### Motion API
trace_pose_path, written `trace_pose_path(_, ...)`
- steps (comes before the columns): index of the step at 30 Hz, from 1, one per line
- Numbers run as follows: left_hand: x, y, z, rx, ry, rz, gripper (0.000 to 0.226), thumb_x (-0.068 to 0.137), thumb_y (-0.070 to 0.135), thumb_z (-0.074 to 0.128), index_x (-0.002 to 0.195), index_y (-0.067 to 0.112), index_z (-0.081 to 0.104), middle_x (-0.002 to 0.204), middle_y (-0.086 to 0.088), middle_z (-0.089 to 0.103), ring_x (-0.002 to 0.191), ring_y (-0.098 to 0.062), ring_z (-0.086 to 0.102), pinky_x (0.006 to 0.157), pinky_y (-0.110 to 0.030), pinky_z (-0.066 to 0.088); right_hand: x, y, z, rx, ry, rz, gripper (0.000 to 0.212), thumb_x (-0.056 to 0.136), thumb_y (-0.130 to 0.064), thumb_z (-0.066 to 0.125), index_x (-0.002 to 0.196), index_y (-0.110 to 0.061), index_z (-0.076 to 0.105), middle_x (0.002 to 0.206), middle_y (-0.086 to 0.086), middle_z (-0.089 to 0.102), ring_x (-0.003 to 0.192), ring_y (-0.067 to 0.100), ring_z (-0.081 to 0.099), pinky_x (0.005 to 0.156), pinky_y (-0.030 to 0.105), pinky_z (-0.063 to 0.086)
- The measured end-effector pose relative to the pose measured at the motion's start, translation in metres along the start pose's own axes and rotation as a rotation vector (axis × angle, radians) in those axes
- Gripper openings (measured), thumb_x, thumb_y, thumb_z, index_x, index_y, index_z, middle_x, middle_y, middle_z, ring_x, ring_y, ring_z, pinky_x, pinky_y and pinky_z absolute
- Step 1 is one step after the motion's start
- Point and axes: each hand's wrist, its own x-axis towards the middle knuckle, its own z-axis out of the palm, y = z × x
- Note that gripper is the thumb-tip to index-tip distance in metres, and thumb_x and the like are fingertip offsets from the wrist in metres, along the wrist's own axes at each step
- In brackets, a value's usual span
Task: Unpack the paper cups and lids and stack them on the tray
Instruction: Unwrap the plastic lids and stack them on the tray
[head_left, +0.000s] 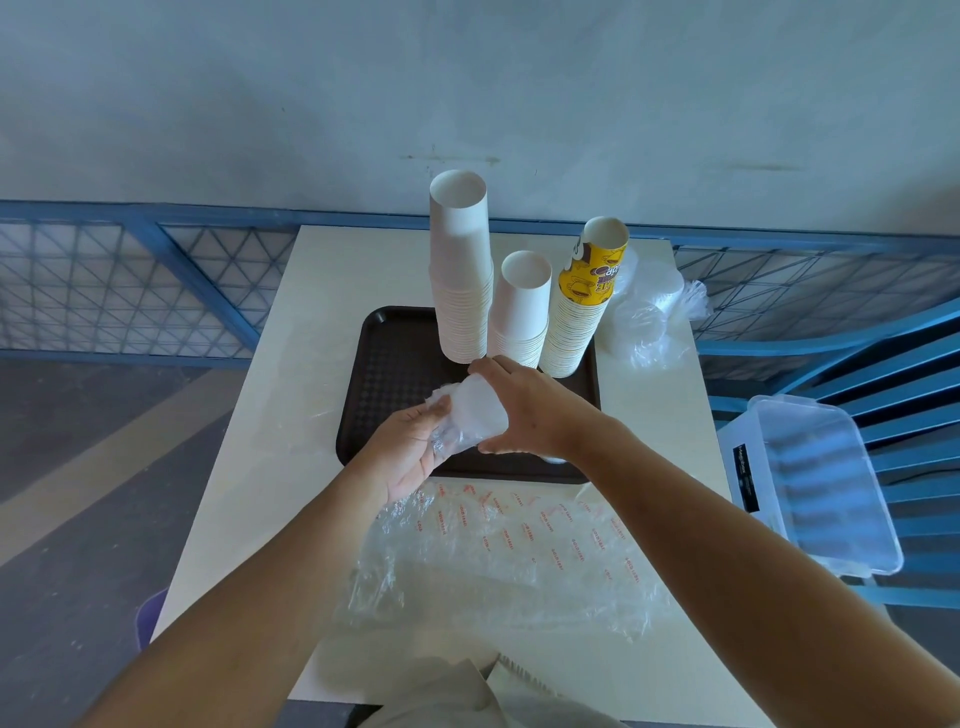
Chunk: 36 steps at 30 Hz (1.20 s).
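Observation:
Three stacks of paper cups stand at the back of a dark brown tray (374, 395): a tall white stack (461, 270), a shorter white stack (522, 312) and a yellow printed stack (584, 306). Over the tray's front half, both hands hold a short stack of white lids (480, 413) partly inside clear plastic wrap. My left hand (410, 449) grips the wrap at the stack's left end. My right hand (524, 410) curls over the lids from the right. A small white piece shows under my right wrist; what it is I cannot tell.
A bag of more white lids (649, 306) lies right of the tray. An empty printed plastic sleeve (509, 551) is spread on the table in front of the tray. A clear plastic bin (815, 483) sits on a blue chair at the right. A blue railing runs behind the table.

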Motion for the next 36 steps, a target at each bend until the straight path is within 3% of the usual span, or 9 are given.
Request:
trace_pose_path(8,-0.002,0.005,0.015,0.027,-0.024,0.015,0.037,0.107,0.02,0.056,0.142,0.006,0.062,0.136,-0.014,0.07,0.128,-0.031,0.066,0.107,-0.043,0.054,-0.005,0.01,0.006,0.025,-0.053,-0.021,0.114,0.082,-0.041,0.084,0.163,-0.026,0.005,0.157,0.002,0.027,0.141,0.03,0.04,0.112,0.05,0.048)
trace_pose_path(14,0.003,0.007,0.015,0.094,0.032,0.003,0.032,0.108,0.018,0.058,0.135,0.005,0.067,0.13,-0.012,0.074,0.123,-0.026,0.07,0.098,-0.031,0.06,-0.007,0.016,0.002,0.062,-0.093,0.001,0.097,0.085,-0.033,0.085,0.158,-0.027,0.021,0.155,0.001,0.038,0.135,0.029,0.049,0.108,0.044,0.051)
trace_pose_path(20,0.006,0.012,0.017,0.14,0.053,-0.011,0.029,0.106,0.02,0.061,0.129,0.007,0.072,0.126,-0.006,0.076,0.124,-0.02,0.069,0.105,-0.032,0.055,-0.004,0.019,-0.004,0.096,-0.051,0.04,0.104,0.073,-0.035,0.095,0.157,-0.029,0.033,0.156,-0.001,0.047,0.138,0.026,0.048,0.113,0.041,0.043)
trace_pose_path(24,0.009,0.014,0.017,0.13,0.041,-0.023,0.031,0.106,0.019,0.06,0.131,0.003,0.07,0.125,-0.011,0.076,0.122,-0.024,0.07,0.098,-0.03,0.06,-0.004,0.019,-0.005,0.074,-0.039,0.069,0.111,0.069,-0.038,0.097,0.159,-0.026,0.032,0.156,0.002,0.048,0.139,0.028,0.048,0.114,0.042,0.041)
trace_pose_path(31,0.01,0.015,0.018,0.171,0.032,-0.049,0.033,0.104,0.022,0.063,0.13,0.004,0.07,0.126,-0.012,0.075,0.121,-0.023,0.071,0.1,-0.03,0.059,-0.006,0.018,-0.001,-0.008,0.004,0.047,0.099,0.071,-0.034,0.095,0.151,-0.021,0.039,0.145,0.003,0.055,0.124,0.026,0.057,0.101,0.039,0.052)
trace_pose_path(36,0.01,0.012,0.015,0.16,0.063,-0.008,0.029,0.105,0.024,0.061,0.127,0.009,0.072,0.124,-0.008,0.077,0.12,-0.022,0.071,0.104,-0.032,0.055,-0.01,0.023,-0.003,-0.016,0.04,0.041,0.092,0.067,-0.036,0.095,0.143,-0.019,0.045,0.133,0.002,0.058,0.115,0.023,0.058,0.089,0.032,0.053)
